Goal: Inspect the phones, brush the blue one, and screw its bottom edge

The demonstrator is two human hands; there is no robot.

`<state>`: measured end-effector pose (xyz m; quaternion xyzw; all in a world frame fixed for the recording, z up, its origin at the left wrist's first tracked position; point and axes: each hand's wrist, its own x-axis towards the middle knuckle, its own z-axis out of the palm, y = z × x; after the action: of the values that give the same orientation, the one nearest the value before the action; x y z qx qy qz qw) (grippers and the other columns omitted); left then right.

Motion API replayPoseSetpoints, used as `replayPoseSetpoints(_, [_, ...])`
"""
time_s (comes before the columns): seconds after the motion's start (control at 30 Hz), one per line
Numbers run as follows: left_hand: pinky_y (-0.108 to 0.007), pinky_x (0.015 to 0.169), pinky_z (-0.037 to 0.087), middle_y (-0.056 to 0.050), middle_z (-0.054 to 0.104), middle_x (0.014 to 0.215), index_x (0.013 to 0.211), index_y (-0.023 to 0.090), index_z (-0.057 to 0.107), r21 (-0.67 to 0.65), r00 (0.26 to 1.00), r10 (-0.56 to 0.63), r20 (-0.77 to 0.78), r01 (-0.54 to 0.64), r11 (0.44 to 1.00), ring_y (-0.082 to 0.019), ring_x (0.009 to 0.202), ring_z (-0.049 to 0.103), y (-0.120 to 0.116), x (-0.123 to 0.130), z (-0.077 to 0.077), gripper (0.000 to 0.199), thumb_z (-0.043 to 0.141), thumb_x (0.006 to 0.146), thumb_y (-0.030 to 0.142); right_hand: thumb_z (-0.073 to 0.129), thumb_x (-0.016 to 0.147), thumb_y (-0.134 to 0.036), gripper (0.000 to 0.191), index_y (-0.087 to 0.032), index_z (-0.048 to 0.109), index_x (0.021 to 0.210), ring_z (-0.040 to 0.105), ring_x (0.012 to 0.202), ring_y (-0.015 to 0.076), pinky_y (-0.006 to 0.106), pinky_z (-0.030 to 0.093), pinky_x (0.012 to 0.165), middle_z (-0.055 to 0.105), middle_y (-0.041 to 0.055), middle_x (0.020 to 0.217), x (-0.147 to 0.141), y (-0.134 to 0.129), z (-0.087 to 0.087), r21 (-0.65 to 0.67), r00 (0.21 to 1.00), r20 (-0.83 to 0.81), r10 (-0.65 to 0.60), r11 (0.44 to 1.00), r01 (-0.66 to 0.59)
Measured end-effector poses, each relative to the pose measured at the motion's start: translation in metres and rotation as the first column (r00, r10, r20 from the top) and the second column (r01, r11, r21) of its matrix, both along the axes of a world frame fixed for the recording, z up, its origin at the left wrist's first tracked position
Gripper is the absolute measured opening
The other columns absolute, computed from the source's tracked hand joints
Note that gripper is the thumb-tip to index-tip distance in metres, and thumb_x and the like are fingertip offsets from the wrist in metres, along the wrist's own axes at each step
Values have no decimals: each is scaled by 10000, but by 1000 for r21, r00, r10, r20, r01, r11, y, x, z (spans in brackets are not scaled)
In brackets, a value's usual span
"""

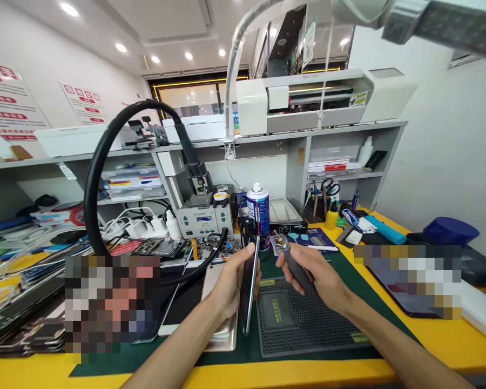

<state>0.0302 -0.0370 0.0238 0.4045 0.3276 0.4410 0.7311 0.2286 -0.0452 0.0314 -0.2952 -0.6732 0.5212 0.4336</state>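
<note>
My left hand [230, 281] is closed around a smartphone [249, 286], which stands on edge so that its dark face and shiny side rim show. My thumb lies near the phone's top end. In my right hand [318, 273] is a tool with a thick dark grey handle [302, 273] and a short metal tip [282, 241]. The tip points up and left towards the phone, with a gap between them. Both hands are above the work surface, the right one over a black textured mat [319, 319]. The tool's exact kind is unclear.
Tablets [182, 308] lie left of the phone. A blue spray can [258, 208] stands behind my hands, next to a hot air station [204, 219] with a looping black hose [91, 178]. Stacked phone parts [28, 313] crowd the left; a tablet [405, 286] lies at right.
</note>
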Motion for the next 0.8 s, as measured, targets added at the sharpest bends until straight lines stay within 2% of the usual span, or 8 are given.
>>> replayPoseSetpoints(0.07, [-222, 346, 264, 46, 422, 526, 697, 198, 475, -21, 1000, -12, 6, 12, 1000, -89, 371, 347, 1, -1, -1, 476, 603, 822, 639, 387, 1032, -482, 386, -179, 594, 914, 460, 569, 114, 252, 377, 529, 524, 1, 726, -2, -4, 2, 112, 985, 156, -70, 992, 53])
replayPoseSetpoints(0.13, [-224, 344, 251, 51, 406, 524, 714, 200, 475, -42, 999, -42, 20, 43, 998, -87, 365, 335, 2, -1, -2, 481, 594, 820, 653, 410, 1035, -444, 335, -187, 580, 902, 461, 608, 124, 260, 361, 570, 522, -5, 724, -4, -8, 4, 280, 941, 285, -183, 955, 101])
replayPoseSetpoints(0.2, [-226, 342, 243, 50, 405, 525, 721, 201, 474, -59, 997, -65, 36, 67, 996, -87, 362, 334, 1, -1, -2, 482, 590, 820, 658, 408, 1038, -410, 305, -191, 574, 906, 465, 625, 133, 272, 344, 594, 533, -5, 721, -6, -10, 5, 411, 896, 351, -272, 904, 114])
replayPoseSetpoints(0.27, [-226, 341, 241, 47, 414, 531, 723, 200, 476, -74, 996, -77, 46, 80, 994, -85, 361, 340, 1, 0, -2, 480, 596, 818, 655, 398, 1040, -389, 295, -191, 573, 908, 493, 647, 145, 280, 352, 619, 566, 7, 743, -6, -10, 6, 482, 865, 380, -329, 868, 119])
replayPoseSetpoints(0.5, [-226, 336, 260, 43, 422, 527, 711, 194, 492, -102, 997, -40, 62, 46, 994, -82, 365, 348, -1, 1, -3, 470, 633, 806, 632, 431, 1017, -353, 273, -190, 628, 918, 607, 732, 194, 292, 451, 681, 663, 60, 814, -5, -10, 6, 600, 809, 396, -434, 790, 130])
replayPoseSetpoints(0.8, [-215, 333, 267, 33, 456, 533, 693, 178, 525, -132, 996, -4, 90, 16, 991, -80, 369, 362, -2, 3, -2, 463, 671, 794, 606, 462, 996, -329, 253, -197, 664, 919, 645, 767, 214, 306, 496, 733, 689, 69, 813, -6, -11, 8, 635, 772, 417, -479, 761, 129])
